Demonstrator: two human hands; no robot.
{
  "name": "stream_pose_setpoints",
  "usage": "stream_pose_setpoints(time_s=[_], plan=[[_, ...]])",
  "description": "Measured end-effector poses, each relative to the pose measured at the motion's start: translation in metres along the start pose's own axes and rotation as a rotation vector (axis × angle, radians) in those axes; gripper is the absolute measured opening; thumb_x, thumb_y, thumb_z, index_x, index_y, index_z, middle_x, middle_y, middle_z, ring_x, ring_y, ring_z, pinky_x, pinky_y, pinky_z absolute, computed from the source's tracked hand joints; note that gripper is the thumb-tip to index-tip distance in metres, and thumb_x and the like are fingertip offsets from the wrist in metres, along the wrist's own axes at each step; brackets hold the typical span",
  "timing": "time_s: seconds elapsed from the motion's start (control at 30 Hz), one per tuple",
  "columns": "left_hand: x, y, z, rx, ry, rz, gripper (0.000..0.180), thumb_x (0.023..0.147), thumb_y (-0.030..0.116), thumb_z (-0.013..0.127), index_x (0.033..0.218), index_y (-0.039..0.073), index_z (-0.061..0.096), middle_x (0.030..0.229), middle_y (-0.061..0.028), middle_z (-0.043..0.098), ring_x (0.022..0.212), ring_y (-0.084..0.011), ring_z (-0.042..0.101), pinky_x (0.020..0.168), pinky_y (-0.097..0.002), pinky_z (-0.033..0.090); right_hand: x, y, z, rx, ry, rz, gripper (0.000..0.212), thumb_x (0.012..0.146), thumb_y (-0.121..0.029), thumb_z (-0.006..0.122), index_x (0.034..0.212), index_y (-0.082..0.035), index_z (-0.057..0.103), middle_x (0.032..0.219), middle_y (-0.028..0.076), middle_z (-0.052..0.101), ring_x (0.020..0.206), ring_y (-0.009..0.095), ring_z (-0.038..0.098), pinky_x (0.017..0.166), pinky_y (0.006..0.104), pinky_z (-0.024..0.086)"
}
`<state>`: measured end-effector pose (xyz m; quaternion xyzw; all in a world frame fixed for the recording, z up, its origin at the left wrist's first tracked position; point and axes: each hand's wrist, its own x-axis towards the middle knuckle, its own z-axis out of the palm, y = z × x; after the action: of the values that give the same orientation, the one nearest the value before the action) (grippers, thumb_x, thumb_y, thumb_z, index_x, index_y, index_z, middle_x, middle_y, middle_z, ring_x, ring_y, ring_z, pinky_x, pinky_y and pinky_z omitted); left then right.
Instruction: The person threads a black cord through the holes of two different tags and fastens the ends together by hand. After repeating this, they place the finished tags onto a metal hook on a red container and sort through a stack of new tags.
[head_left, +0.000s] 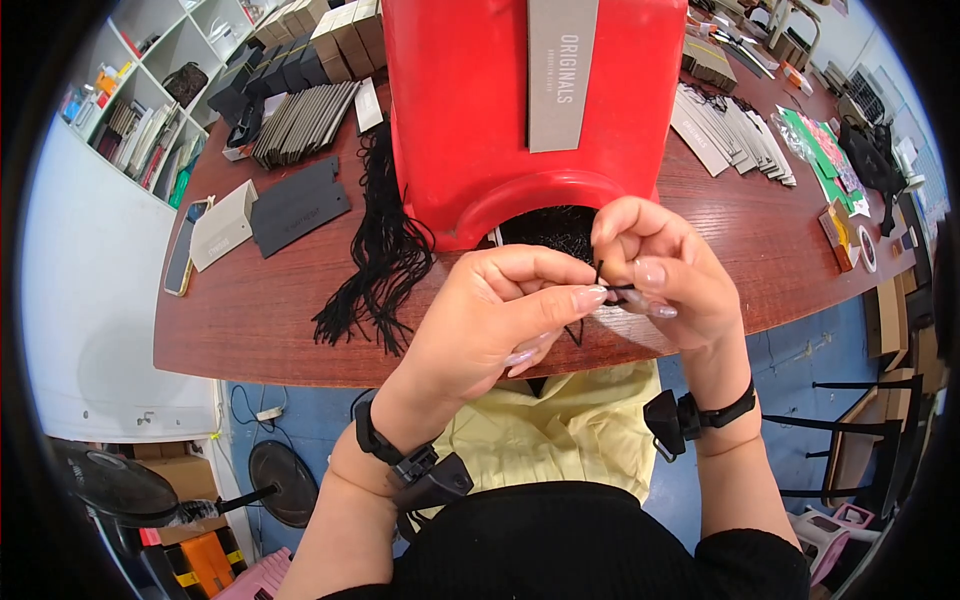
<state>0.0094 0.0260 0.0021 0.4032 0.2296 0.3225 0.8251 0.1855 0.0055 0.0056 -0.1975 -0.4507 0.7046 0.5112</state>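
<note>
My left hand [505,310] and my right hand [680,270] meet in front of a red plastic stool or bin [460,110]. Between their fingertips runs a thin black cord [621,287], pinched by both thumbs and fingers. A short piece of it sticks up, and a strand hangs below the left fingers. Whether the cord is knotted cannot be made out. Behind the hands, the arched opening of the red plastic piece holds a dark, shiny mass [550,228]. A long grey card tag [562,75] lies on the red surface.
Left on the wooden table [250,325] lie a bundle of black cords [375,240], a black card [298,207], a beige card [222,228], a phone [184,248] and stacked grey tags [305,125]. More tags [735,130] fan out at right, near a tape roll [867,249].
</note>
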Motion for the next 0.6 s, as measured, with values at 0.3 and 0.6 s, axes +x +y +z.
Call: stream_pose_setpoints(time_s=[0.3, 0.6], plan=[[0.003, -0.017, 0.007, 0.421, 0.196, 0.368, 0.009, 0.077, 0.002, 0.059, 0.086, -0.001, 0.059, 0.062, 0.0038, 0.055, 0.049, 0.0028, 0.04, 0.041, -0.0137, 0.029, 0.002, 0.002, 0.006, -0.623, 0.31, -0.223, 0.022, 0.071, -0.007, 0.065, 0.091, -0.004, 0.056, 0.078, 0.0, 0.05, 0.067, 0.005, 0.045, 0.059, 0.0182, 0.037], [0.002, -0.015, 0.011, 0.39, 0.251, 0.396, 0.01, 0.079, 0.001, 0.057, 0.088, -0.002, 0.058, 0.065, 0.0017, 0.056, 0.053, 0.0025, 0.042, 0.044, -0.0137, 0.031, 0.001, 0.015, 0.01, -1.28, 0.389, -0.633, 0.011, 0.064, 0.0, 0.067, 0.071, -0.002, 0.06, 0.081, 0.009, 0.052, 0.072, 0.018, 0.053, 0.059, 0.0245, 0.043]])
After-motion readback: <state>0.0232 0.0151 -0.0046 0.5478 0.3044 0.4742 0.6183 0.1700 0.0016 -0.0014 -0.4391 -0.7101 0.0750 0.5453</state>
